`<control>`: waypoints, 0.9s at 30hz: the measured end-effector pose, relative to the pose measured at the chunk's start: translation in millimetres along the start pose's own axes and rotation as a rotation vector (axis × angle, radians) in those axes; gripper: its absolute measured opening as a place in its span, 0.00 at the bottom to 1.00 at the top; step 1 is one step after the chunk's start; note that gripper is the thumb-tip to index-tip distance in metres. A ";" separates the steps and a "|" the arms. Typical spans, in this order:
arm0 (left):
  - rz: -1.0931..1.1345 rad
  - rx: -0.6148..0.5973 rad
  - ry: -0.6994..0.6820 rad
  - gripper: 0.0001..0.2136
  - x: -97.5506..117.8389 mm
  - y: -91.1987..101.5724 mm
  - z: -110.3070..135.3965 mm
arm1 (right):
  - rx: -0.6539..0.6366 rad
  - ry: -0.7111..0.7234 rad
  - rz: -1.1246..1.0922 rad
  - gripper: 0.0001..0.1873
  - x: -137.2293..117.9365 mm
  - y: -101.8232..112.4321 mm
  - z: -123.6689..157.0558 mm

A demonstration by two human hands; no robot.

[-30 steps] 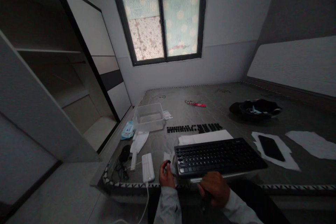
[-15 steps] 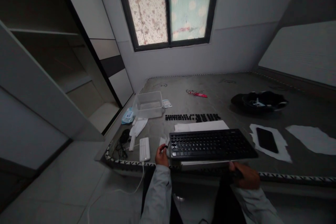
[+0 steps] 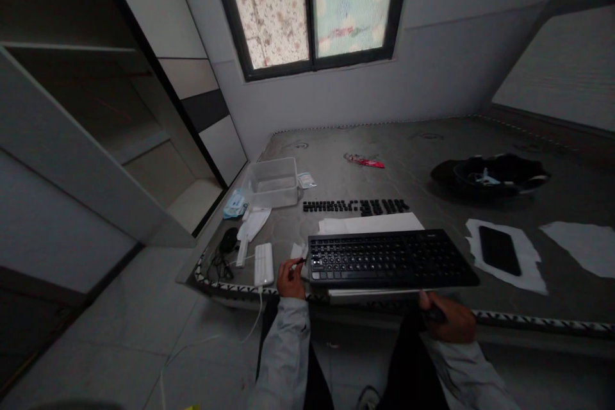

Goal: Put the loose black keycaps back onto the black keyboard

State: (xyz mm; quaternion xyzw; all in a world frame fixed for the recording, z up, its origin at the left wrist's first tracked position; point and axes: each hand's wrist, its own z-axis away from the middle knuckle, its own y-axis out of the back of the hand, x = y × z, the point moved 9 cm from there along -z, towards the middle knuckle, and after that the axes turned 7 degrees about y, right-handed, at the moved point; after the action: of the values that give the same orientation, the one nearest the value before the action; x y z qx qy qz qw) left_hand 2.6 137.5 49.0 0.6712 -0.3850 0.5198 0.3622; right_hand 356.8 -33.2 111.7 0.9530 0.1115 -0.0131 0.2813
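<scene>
Black keyboard [image 3: 384, 259] lay over white paper [image 3: 369, 224]. Left hand [image 3: 291, 278] pinched small dark piece [image 3: 302, 261] (keycap, perhaps) near keyboard's left end; right hand [image 3: 450, 318] gripped dark object [image 3: 435, 314] near front edge. Step seemed small-piece handling; next move called for steady pinch.

From where I am standing, the keyboard [image 3: 384, 262] is lying face up along the bed's [image 3: 327, 150] near edge, black keys showing in a black frame. Loose black keys [image 3: 331, 207] are lying in rows beyond it. The left hand [image 3: 291, 280] is pinching a small black piece [image 3: 302, 261]; the right hand [image 3: 450, 319] is gripping a dark object [image 3: 435, 314], its form unclear.
</scene>
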 end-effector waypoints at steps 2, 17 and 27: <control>-0.073 0.000 -0.178 0.07 20.7 1.4 7.1 | -0.007 0.011 -0.015 0.20 -0.5 -2.7 0.6; -0.156 -0.097 -0.341 0.11 45.9 3.0 23.7 | 0.033 -0.053 -0.047 0.14 0.6 -5.8 -0.3; -0.108 0.116 -0.154 0.10 27.6 19.0 8.1 | 0.037 -0.061 -0.069 0.14 1.9 -7.6 -0.3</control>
State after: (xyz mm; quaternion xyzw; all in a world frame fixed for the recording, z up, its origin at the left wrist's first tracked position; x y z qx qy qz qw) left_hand -6.5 118.0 76.0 0.7489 -0.3442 0.4676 0.3196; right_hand 357.1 -26.4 107.7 0.9527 0.1358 -0.0538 0.2664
